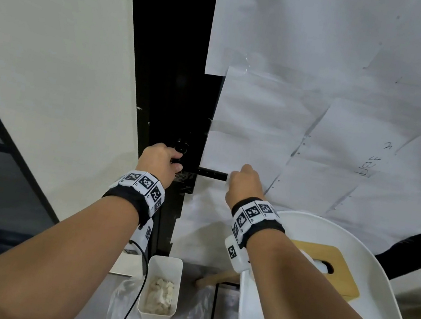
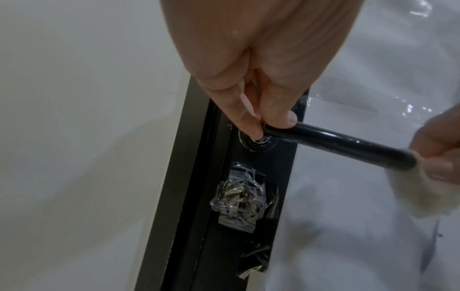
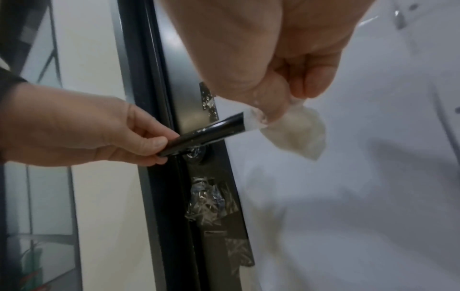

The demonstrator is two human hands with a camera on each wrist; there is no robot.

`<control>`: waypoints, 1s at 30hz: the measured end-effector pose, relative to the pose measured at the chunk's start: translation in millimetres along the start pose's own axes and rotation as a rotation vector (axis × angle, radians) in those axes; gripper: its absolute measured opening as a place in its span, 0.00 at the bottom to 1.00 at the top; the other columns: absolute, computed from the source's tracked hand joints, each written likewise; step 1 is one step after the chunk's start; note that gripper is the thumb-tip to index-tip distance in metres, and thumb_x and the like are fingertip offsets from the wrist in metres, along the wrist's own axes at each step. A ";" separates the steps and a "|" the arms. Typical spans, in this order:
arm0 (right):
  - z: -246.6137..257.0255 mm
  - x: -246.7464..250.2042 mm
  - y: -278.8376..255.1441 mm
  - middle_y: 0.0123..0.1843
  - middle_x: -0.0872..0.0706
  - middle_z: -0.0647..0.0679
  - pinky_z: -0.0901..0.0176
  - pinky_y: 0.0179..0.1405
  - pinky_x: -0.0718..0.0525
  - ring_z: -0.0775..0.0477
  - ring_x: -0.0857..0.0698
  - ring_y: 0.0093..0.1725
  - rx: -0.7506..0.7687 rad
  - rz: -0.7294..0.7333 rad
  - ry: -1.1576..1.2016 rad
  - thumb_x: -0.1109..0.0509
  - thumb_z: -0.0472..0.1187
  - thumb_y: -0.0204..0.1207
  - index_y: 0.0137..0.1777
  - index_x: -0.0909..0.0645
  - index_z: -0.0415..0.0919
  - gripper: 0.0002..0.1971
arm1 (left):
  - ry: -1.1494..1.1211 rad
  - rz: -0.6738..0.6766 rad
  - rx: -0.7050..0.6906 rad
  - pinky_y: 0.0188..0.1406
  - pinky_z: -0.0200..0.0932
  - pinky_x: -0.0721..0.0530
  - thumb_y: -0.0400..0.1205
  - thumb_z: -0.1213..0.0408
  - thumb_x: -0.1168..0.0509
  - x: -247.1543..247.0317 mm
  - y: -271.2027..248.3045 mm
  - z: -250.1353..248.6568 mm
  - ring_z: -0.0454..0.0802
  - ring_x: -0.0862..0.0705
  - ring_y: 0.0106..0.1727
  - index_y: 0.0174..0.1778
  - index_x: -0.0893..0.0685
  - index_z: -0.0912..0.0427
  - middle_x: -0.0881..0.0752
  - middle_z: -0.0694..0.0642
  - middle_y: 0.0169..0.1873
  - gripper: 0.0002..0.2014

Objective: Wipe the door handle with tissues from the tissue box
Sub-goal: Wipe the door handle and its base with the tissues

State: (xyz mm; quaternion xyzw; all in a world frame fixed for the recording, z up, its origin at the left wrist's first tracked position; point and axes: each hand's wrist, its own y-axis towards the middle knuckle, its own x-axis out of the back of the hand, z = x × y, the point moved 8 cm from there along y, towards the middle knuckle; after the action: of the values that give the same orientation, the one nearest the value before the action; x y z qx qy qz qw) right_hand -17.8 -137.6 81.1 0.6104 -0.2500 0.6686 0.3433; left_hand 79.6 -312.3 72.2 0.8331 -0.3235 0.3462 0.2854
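Observation:
A black lever door handle [image 1: 212, 173] [image 2: 343, 146] [image 3: 206, 132] sticks out to the right from a black door edge. My left hand [image 1: 158, 162] [image 2: 266, 122] [image 3: 149, 145] pinches the handle's inner end near the round rose. At the handle's free tip, my right hand [image 1: 244, 181] [image 2: 438, 157] [image 3: 281, 104] pinches a white tissue [image 2: 423, 193] [image 3: 296, 133] wrapped round it, the loose part hanging below. The tissue box [image 1: 330, 268], with a wooden lid and a tissue in its slot, sits on a white chair under my right forearm.
White paper sheets [image 1: 323, 108] cover the door to the right of the handle. Crumpled clear tape [image 2: 239, 196] sticks to the lock plate below it. A white bin [image 1: 161, 290] with used tissues stands on the floor. The white chair [image 1: 380, 271] is close at the right.

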 end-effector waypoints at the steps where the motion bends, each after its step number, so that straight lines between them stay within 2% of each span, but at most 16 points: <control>1: -1.1 3.5 -1.2 0.58 0.26 0.38 0.55 0.49 0.25 0.38 0.25 0.57 -0.001 -0.021 0.012 0.40 0.25 0.73 0.54 0.20 0.32 0.12 | -0.010 -0.001 -0.007 0.55 0.41 0.18 0.77 0.64 0.27 0.4 -0.9 -0.1 0.55 0.13 0.50 0.59 0.12 0.58 0.15 0.58 0.53 0.14; 5: 10.3 27.0 -0.3 0.56 0.25 0.38 0.57 0.45 0.29 0.38 0.25 0.55 0.034 -0.189 0.089 0.40 0.21 0.69 0.53 0.19 0.32 0.15 | -0.006 -0.006 -0.014 0.57 0.47 0.15 0.78 0.63 0.28 1.0 -3.8 -1.0 0.56 0.13 0.51 0.60 0.12 0.58 0.15 0.59 0.54 0.14; 7: 18.9 36.5 4.8 0.55 0.25 0.38 0.57 0.46 0.26 0.38 0.25 0.55 0.053 -0.220 0.134 0.40 0.21 0.69 0.53 0.18 0.32 0.16 | 0.010 -0.005 -0.015 0.57 0.47 0.16 0.79 0.63 0.29 1.0 -5.1 -3.2 0.56 0.13 0.52 0.61 0.13 0.58 0.16 0.58 0.55 0.15; 10: 42.1 37.1 9.3 0.57 0.25 0.38 0.51 0.54 0.20 0.38 0.25 0.58 0.134 -0.153 0.154 0.39 0.23 0.70 0.55 0.18 0.33 0.16 | 0.010 -0.007 -0.009 0.56 0.47 0.15 0.78 0.63 0.28 3.1 -6.0 -4.5 0.55 0.13 0.51 0.61 0.13 0.57 0.15 0.58 0.54 0.15; 13: 69.5 19.0 5.8 0.58 0.22 0.37 0.47 0.57 0.20 0.37 0.24 0.59 0.254 -0.020 0.151 0.38 0.24 0.70 0.63 0.21 0.34 0.20 | 0.021 -0.012 -0.016 0.55 0.50 0.15 0.77 0.64 0.28 4.8 -8.0 -6.7 0.56 0.13 0.51 0.60 0.13 0.57 0.14 0.59 0.54 0.15; 15: 76.3 9.2 4.0 0.59 0.19 0.38 0.46 0.58 0.19 0.37 0.23 0.60 0.287 0.024 0.157 0.39 0.23 0.70 0.65 0.22 0.36 0.23 | 0.030 -0.016 -0.029 0.56 0.50 0.16 0.79 0.68 0.32 4.9 -10.7 -8.2 0.57 0.14 0.54 0.61 0.14 0.57 0.15 0.59 0.56 0.14; 18: 64.2 12.8 6.4 0.60 0.17 0.40 0.47 0.58 0.19 0.38 0.23 0.61 0.227 -0.024 0.270 0.41 0.21 0.69 0.67 0.24 0.39 0.26 | 0.033 -0.085 -0.085 0.57 0.48 0.19 0.82 0.70 0.37 9.5 -16.2 -15.4 0.59 0.19 0.59 0.63 0.15 0.59 0.16 0.59 0.58 0.14; 21: 39.9 23.1 9.5 0.58 0.20 0.39 0.48 0.52 0.18 0.39 0.22 0.57 0.121 -0.151 0.295 0.41 0.21 0.70 0.62 0.21 0.37 0.22 | 0.047 -0.135 -0.193 0.58 0.48 0.22 0.84 0.66 0.38 9.6 -18.7 -35.7 0.58 0.21 0.59 0.63 0.15 0.59 0.15 0.57 0.58 0.13; 23: 29.6 17.8 13.5 0.56 0.21 0.39 0.49 0.49 0.18 0.38 0.22 0.56 0.072 -0.130 0.195 0.40 0.25 0.73 0.59 0.19 0.36 0.17 | 0.090 -0.081 -0.260 0.58 0.48 0.22 0.84 0.64 0.38 -1.6 -18.4 -49.2 0.58 0.21 0.57 0.61 0.14 0.58 0.14 0.57 0.55 0.12; 25: 27.1 5.5 16.0 0.55 0.21 0.40 0.52 0.45 0.21 0.39 0.23 0.56 0.084 -0.044 0.085 0.41 0.29 0.76 0.56 0.17 0.36 0.14 | 0.155 -0.003 -0.287 0.56 0.51 0.20 0.84 0.63 0.37 -14.9 -17.3 -55.0 0.59 0.23 0.53 0.55 0.11 0.60 0.16 0.58 0.50 0.11; 26: 27.2 1.5 16.1 0.54 0.22 0.40 0.53 0.43 0.23 0.39 0.23 0.55 0.098 -0.020 0.069 0.41 0.29 0.76 0.55 0.17 0.36 0.14 | 0.183 0.029 -0.283 0.55 0.50 0.21 0.84 0.62 0.37 -18.8 -16.4 -55.0 0.59 0.24 0.52 0.53 0.10 0.60 0.17 0.58 0.49 0.11; 28: 27.7 0.3 16.3 0.54 0.22 0.40 0.53 0.41 0.24 0.39 0.23 0.54 0.121 -0.026 0.077 0.41 0.28 0.76 0.54 0.17 0.35 0.13 | 0.197 0.066 -0.255 0.55 0.43 0.26 0.84 0.61 0.36 -20.6 -13.2 -52.2 0.57 0.24 0.55 0.55 0.10 0.57 0.18 0.57 0.51 0.11; 30: 28.1 0.3 17.5 0.53 0.22 0.40 0.52 0.40 0.25 0.39 0.23 0.53 0.129 -0.040 0.078 0.40 0.28 0.75 0.53 0.17 0.35 0.12 | 0.173 0.075 -0.242 0.55 0.41 0.29 0.83 0.61 0.35 -18.9 -11.5 -50.7 0.56 0.24 0.57 0.57 0.11 0.56 0.18 0.56 0.52 0.11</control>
State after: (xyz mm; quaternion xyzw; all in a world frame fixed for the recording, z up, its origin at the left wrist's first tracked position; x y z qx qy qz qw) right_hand -13.1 -169.8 86.6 0.6097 -0.1803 0.6996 0.3261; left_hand 57.8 -263.1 85.2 0.7471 -0.3678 0.3855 0.3973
